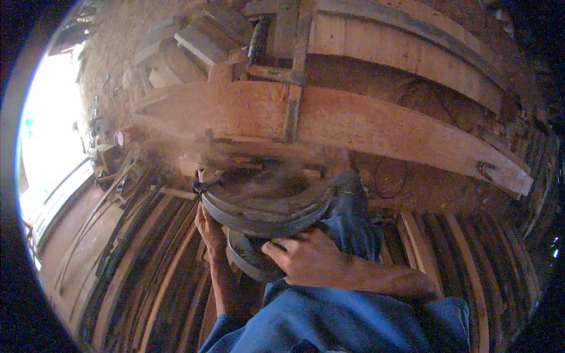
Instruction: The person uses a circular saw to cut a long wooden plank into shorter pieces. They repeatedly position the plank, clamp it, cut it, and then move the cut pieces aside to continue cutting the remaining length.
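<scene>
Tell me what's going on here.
A person in blue clothes has a large round dark piece, left hand at its left edge, right hand at its near edge. Their grip is partly hidden. A smaller curved grey piece sits just nearer. Beyond is a long dusty board; wooden strips lie to both sides.

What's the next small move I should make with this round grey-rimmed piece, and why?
I'd probably pause before shifting the round piece: your left hand is by its left end, your right hand at its near side, and a dust haze beyond it softens the view.
</scene>
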Action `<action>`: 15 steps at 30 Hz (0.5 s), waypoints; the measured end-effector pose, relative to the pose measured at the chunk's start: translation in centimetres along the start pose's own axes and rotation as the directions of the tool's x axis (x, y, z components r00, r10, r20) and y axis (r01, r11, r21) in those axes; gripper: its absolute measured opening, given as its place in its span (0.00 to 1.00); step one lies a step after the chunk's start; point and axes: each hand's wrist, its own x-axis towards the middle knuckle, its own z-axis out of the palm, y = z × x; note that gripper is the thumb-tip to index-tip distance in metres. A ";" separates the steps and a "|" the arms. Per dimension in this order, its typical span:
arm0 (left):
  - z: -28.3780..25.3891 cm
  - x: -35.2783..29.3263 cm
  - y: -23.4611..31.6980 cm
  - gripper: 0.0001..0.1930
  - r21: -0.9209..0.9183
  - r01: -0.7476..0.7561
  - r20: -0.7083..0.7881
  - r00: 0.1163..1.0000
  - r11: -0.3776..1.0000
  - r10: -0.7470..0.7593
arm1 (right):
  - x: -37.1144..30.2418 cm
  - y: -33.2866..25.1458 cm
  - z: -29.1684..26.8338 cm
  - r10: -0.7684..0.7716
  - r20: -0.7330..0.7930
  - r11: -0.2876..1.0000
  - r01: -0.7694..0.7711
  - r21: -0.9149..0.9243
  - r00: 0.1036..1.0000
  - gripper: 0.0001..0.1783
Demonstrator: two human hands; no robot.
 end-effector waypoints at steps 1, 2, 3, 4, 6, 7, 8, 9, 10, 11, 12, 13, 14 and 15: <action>-0.2 0.1 0.1 0.24 0.024 -0.016 -0.026 1.000 1.000 0.016 | 0.3 -0.1 0.2 -0.017 -0.025 1.000 0.017 -0.025 1.000 0.35; -0.6 0.2 0.2 0.26 0.006 0.014 -0.059 0.998 1.000 -0.013 | 0.6 -0.3 0.3 -0.035 -0.050 0.998 0.033 -0.051 0.998 0.35; -0.9 0.4 0.3 0.26 0.035 -0.023 -0.031 0.999 0.999 0.024 | 1.0 -0.5 0.4 -0.053 -0.051 0.994 0.048 -0.094 0.997 0.35; -1.3 0.6 0.4 0.26 0.062 -0.062 -0.005 0.998 0.996 0.063 | 1.3 -0.6 0.5 -0.048 -0.056 0.997 0.045 -0.063 0.997 0.34; -1.9 1.2 0.5 0.28 0.173 -0.076 -0.029 0.996 0.982 0.083 | 1.9 -1.0 0.5 -0.038 -0.020 0.999 0.037 -0.037 0.999 0.34; -2.2 1.5 0.6 0.28 0.158 -0.079 -0.023 0.996 0.984 0.083 | 2.2 -1.1 0.4 -0.041 -0.032 0.999 0.040 -0.033 0.999 0.34; -2.5 1.8 0.6 0.28 0.144 -0.081 -0.017 0.996 0.986 0.084 | 2.6 -1.3 0.4 -0.044 -0.044 0.999 0.043 -0.028 0.998 0.35; -2.8 2.1 0.6 0.28 0.130 -0.083 -0.011 0.996 0.988 0.085 | 3.0 -1.6 0.3 -0.049 -0.048 0.997 0.046 -0.058 0.998 0.35; -3.1 2.4 0.6 0.27 0.097 -0.078 -0.016 0.997 0.992 0.080 | 3.3 -1.8 0.3 -0.034 -0.026 0.999 0.033 -0.034 0.999 0.35; -3.3 2.6 0.6 0.27 0.063 -0.073 -0.020 0.997 0.995 0.074 | 3.7 -2.1 0.3 -0.019 0.005 0.999 0.020 -0.043 1.000 0.36; -3.6 2.7 0.6 0.27 0.029 -0.068 -0.025 0.997 0.997 0.069 | 4.1 -2.3 0.3 -0.005 0.035 0.999 0.007 -0.054 0.999 0.36; -4.0 2.9 0.7 0.26 0.068 -0.086 -0.019 0.996 0.994 0.088 | 4.5 -2.5 0.3 -0.009 0.033 0.999 0.010 -0.051 0.999 0.37; -4.3 3.0 0.9 0.26 0.107 -0.105 -0.014 0.994 0.989 0.107 | 4.9 -2.8 0.4 -0.013 0.032 0.999 0.014 -0.048 0.999 0.37; -4.7 3.1 1.0 0.26 0.125 -0.140 -0.017 0.990 0.982 0.143 | 5.3 -2.9 0.5 -0.016 0.031 0.999 0.018 -0.045 0.999 0.38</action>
